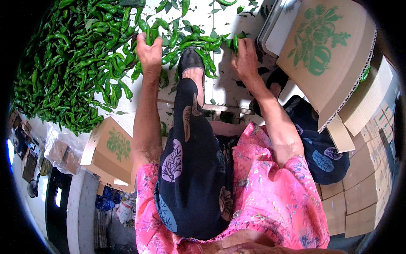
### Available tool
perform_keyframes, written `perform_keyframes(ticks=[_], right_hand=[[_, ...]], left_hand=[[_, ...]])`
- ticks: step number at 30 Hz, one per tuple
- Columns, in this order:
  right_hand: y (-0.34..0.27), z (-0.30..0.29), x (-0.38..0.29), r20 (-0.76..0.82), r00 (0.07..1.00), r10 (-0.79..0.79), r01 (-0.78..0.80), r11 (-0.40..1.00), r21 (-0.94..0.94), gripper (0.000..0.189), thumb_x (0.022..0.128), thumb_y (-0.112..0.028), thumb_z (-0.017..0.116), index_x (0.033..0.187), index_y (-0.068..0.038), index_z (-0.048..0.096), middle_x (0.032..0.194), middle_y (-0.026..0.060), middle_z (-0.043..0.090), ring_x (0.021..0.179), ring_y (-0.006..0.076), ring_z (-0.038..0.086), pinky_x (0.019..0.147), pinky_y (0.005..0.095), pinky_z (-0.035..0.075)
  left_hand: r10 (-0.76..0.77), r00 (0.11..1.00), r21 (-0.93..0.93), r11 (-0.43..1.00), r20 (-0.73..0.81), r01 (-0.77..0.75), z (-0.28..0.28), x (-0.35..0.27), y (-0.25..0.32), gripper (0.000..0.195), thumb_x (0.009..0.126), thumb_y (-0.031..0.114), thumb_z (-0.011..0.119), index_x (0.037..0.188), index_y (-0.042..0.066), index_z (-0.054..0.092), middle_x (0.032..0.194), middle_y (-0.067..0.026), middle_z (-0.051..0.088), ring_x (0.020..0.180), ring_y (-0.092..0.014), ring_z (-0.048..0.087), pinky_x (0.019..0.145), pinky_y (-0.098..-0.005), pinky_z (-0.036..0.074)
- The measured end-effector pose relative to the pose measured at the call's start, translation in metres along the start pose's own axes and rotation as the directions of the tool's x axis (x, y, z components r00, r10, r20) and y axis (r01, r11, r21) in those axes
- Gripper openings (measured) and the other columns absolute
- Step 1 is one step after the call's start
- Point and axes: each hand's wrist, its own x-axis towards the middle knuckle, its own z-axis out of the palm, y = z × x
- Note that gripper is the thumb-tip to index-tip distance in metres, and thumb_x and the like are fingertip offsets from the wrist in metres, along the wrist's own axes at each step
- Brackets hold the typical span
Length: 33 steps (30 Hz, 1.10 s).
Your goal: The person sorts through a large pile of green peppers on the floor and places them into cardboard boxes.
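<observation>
At the edge of a large heap of green chili peppers [69,63], my left hand [149,56] has its fingers curled around some peppers that stick up past the thumb. Farther right, my right hand [246,60] is closed on a green pepper [235,43], its fingertips partly hidden behind the hand. Loose peppers [207,44] and torn green leaves lie on the pale tiled floor [234,20] between my hands. A dark shoe [191,58] on my foot touches or nearly touches these loose peppers; the exact contact is unclear.
A large cardboard box [323,47] with a green vegetable print stands close on the right, beside a pale bin-like container [280,28]. Another printed carton [111,143] sits at the lower left. Stacked cartons [358,190] line the right side.
</observation>
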Motion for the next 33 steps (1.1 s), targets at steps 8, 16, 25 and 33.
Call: perform_keyframes(ticks=[8,16,25,33], right_hand=[[-0.001,0.004,0.025,0.094,0.994,0.046,-0.029,0.985,-0.172,0.025,0.076,0.008,0.059,0.099,-0.001,0.056,0.106,0.0205,0.053,0.100,0.0417,0.054,0.082,0.0505,0.048],[-0.011,-0.007,0.022,0.041,0.991,0.126,-0.126,0.992,-0.007,0.031,0.075,-0.008,0.070,0.105,-0.002,0.063,0.108,0.0227,0.062,0.104,0.0422,0.059,0.090,0.0482,0.050],[-0.025,0.012,0.027,0.328,0.550,0.768,-0.835,0.511,0.204,0.043,0.074,-0.034,0.084,0.101,-0.002,0.074,0.091,0.0157,0.076,0.087,0.0337,0.073,0.085,0.0445,0.054],[-0.020,0.030,0.046,0.382,0.544,0.747,-0.836,0.445,0.321,0.034,0.072,-0.028,0.080,0.097,-0.005,0.075,0.093,0.0133,0.076,0.088,0.0274,0.072,0.083,0.0389,0.054]], left_hand=[[0.173,0.942,0.690,0.645,0.286,-0.328,0.015,-0.018,-0.001,0.033,0.076,0.020,0.081,0.102,0.006,0.066,0.090,-0.0146,0.066,0.081,-0.036,0.066,0.071,-0.0453,0.052],[0.017,0.986,0.042,0.999,0.166,-0.025,0.000,0.002,-0.003,0.028,0.083,0.011,0.070,0.109,0.001,0.063,0.097,-0.0104,0.068,0.083,-0.018,0.065,0.077,-0.0320,0.053],[0.336,0.931,0.581,0.733,0.146,-0.355,0.035,0.002,0.006,0.043,0.076,0.020,0.083,0.110,0.002,0.065,0.093,-0.0167,0.063,0.085,-0.037,0.064,0.077,-0.0450,0.052],[-0.141,0.988,0.412,0.906,0.067,0.102,0.027,0.042,0.030,0.041,0.076,0.027,0.077,0.106,0.001,0.067,0.094,-0.0201,0.070,0.088,-0.034,0.069,0.087,-0.0443,0.053]])
